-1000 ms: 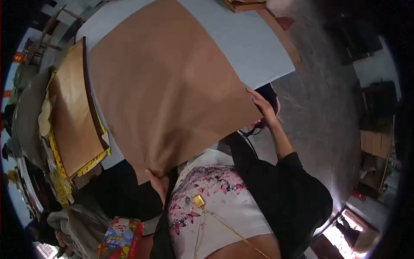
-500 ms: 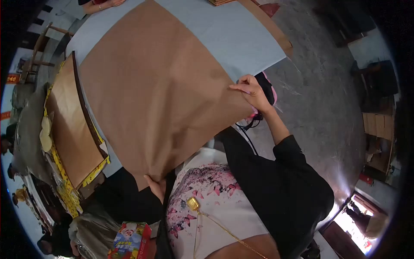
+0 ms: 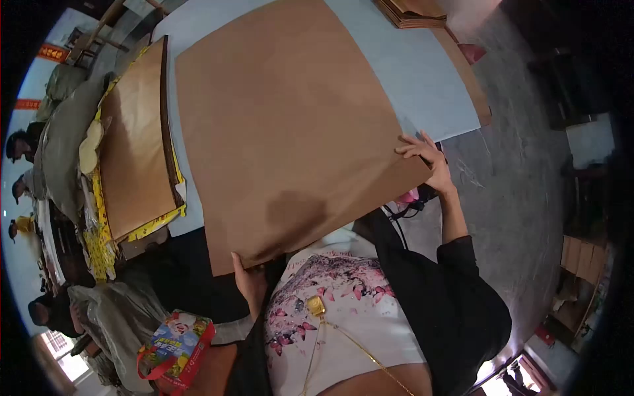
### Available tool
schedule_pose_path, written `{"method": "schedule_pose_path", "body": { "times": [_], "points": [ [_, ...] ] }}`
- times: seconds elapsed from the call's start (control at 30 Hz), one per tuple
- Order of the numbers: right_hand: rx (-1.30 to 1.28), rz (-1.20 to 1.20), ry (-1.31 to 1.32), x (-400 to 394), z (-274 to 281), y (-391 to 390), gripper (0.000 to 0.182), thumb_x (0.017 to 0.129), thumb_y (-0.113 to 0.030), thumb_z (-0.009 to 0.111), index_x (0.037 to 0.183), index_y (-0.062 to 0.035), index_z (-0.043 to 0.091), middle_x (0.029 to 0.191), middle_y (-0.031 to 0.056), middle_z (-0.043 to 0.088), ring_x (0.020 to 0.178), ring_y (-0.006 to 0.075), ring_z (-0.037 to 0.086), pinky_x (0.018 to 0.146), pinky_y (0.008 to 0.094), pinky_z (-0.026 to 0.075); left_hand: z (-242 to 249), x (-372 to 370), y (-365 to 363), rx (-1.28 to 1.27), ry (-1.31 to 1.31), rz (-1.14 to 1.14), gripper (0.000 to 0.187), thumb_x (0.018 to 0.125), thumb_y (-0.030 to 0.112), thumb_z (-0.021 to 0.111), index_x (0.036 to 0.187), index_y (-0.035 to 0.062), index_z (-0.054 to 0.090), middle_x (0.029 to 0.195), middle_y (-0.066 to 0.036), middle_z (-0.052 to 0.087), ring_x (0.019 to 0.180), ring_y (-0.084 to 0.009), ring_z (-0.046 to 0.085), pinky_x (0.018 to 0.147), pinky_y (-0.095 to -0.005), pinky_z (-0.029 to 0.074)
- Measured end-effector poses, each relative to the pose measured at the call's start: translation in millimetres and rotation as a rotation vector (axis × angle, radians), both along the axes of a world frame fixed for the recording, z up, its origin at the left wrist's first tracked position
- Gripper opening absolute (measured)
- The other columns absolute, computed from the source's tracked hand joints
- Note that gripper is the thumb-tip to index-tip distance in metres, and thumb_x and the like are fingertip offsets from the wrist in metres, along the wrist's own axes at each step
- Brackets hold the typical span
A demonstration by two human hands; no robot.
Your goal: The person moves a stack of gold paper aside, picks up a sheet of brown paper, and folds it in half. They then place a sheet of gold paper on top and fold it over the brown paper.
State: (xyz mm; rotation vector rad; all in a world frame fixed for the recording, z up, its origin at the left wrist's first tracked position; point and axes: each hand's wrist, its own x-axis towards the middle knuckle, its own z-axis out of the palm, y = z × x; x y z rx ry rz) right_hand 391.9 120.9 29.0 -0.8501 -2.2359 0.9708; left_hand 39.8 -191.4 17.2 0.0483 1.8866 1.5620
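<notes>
A large sheet of brown paper (image 3: 284, 112) lies over the pale table surface (image 3: 422, 72), its near edge slightly raised and curved. My left hand (image 3: 249, 282) grips that edge near the sheet's lower left corner, thumb on top and the other fingers hidden beneath. At the lower right corner my right hand (image 3: 428, 162) holds the paper, fingers over the top and the palm at the edge. A dark shadow falls on the sheet near its close edge.
Left of the sheet is a stack of brown paper (image 3: 135, 138) on yellow wrapping. Folded brown pieces (image 3: 413, 12) lie at the table's far right. A colourful red box (image 3: 178, 346) stands at lower left. Several people are at the far left.
The brown sheet now lies flatter, with fewer folds. My view has shifted, bringing the folded pieces further into sight. The other person's hand at the far edge is out of view.
</notes>
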Motion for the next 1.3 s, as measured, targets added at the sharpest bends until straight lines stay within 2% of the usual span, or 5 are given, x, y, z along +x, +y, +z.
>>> {"method": "schedule_pose_path", "body": {
  "times": [0.3, 0.53, 0.73, 0.97, 1.3],
  "points": [
    [0.039, -0.060, 0.117, -3.8, -2.8, 16.0, 0.010, 0.088, -0.006, 0.052, 0.091, -0.0042, 0.062, 0.099, 0.0100, 0.066, 0.112, 0.0269, 0.056, 0.109, 0.0471, 0.017, 23.0, -3.9, 5.7, -0.036, -0.215, 0.064, 0.040, 0.091, 0.041, 0.049, 0.098, 0.0028, 0.060, 0.083, -0.007, 0.064, 0.064, -0.0163, 0.061, 0.058, -0.0268, 0.045],
    [-0.282, -0.201, 0.202, 6.2, -6.1, 17.6, 0.022, 0.093, -0.014, 0.051, 0.105, 0.0018, 0.060, 0.104, 0.0111, 0.064, 0.100, 0.0184, 0.058, 0.089, 0.0335, 0.044, 42.3, -19.0, -15.9, 0.007, -0.375, -0.008, 0.042, 0.091, 0.041, 0.048, 0.104, 0.0023, 0.059, 0.087, -0.008, 0.065, 0.072, -0.0181, 0.063, 0.064, -0.0279, 0.047],
    [-0.225, -0.214, 0.259, 9.8, 1.5, 21.3, 0.022, 0.093, -0.016, 0.052, 0.104, 0.0023, 0.059, 0.101, 0.0098, 0.063, 0.093, 0.0161, 0.058, 0.085, 0.0293, 0.044, 36.9, -63.7, -33.6, 0.207, 0.247, -0.366, 0.089, 0.074, 0.022, 0.074, 0.143, 0.0037, 0.021, 0.141, -0.014, 0.034, 0.132, -0.0241, 0.031, 0.104, -0.0339, 0.028],
    [-0.308, -0.319, 0.304, 1.1, 10.4, 24.0, 0.020, 0.092, -0.013, 0.055, 0.103, 0.0033, 0.057, 0.095, 0.0039, 0.061, 0.090, 0.0112, 0.054, 0.081, 0.0259, 0.042, 1.7, -101.3, 5.7, -0.106, 0.699, -0.788, 0.065, 0.075, 0.010, 0.072, 0.132, -0.0004, 0.042, 0.142, -0.015, 0.034, 0.132, -0.0285, 0.030, 0.106, -0.0363, 0.026],
    [-0.494, -0.337, 0.206, -22.0, 36.4, 65.6, 0.021, 0.090, -0.015, 0.056, 0.104, 0.0013, 0.058, 0.087, 0.0005, 0.058, 0.080, 0.0075, 0.052, 0.072, 0.0217, 0.042, 30.5, -105.5, 71.7, 0.303, 0.177, -0.367, 0.037, 0.091, 0.017, 0.056, 0.121, -0.0050, 0.051, 0.108, -0.008, 0.061, 0.097, -0.0139, 0.056, 0.084, -0.0273, 0.044]
  ]
}}
